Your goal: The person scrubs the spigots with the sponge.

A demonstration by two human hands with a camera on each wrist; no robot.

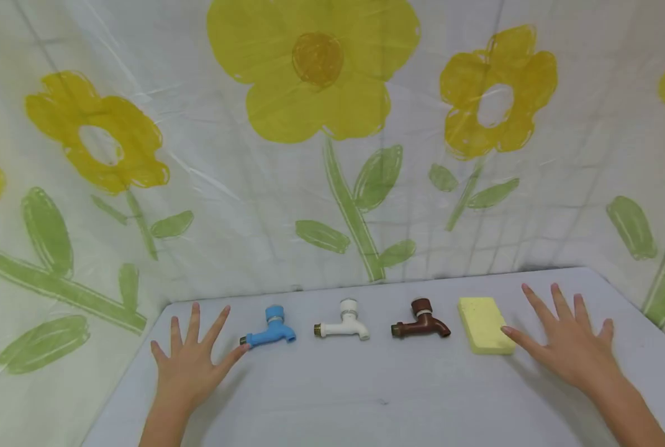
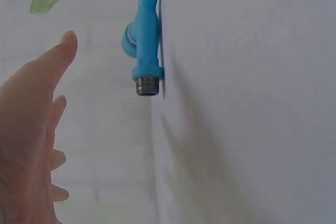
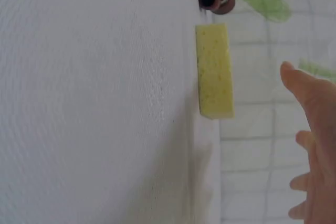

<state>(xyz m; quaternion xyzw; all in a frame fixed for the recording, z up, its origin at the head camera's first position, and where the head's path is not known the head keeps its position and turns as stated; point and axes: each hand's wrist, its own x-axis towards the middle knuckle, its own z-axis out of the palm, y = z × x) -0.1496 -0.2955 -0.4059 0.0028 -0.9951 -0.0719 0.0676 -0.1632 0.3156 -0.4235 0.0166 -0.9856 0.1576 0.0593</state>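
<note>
My left hand [image 1: 189, 366] hovers over the table's left side, fingers spread and holding nothing. Its thumb tip overlaps the threaded end of a blue tap [image 1: 271, 329] in the head view; the left wrist view shows a gap between the thumb and the blue tap [image 2: 148, 35]. My right hand [image 1: 575, 347] is spread too, above the right side with nothing in it. Its thumb overlaps the edge of a yellow sponge [image 1: 484, 326] in the head view, while the right wrist view has it apart from the sponge [image 3: 214, 72].
Between the blue tap and the sponge lie a white tap [image 1: 343, 323] and a brown tap [image 1: 421, 321], in one row. All rest on a white-covered table [image 1: 332, 397]. Behind it hangs a pale curtain [image 1: 243, 236] printed with yellow flowers.
</note>
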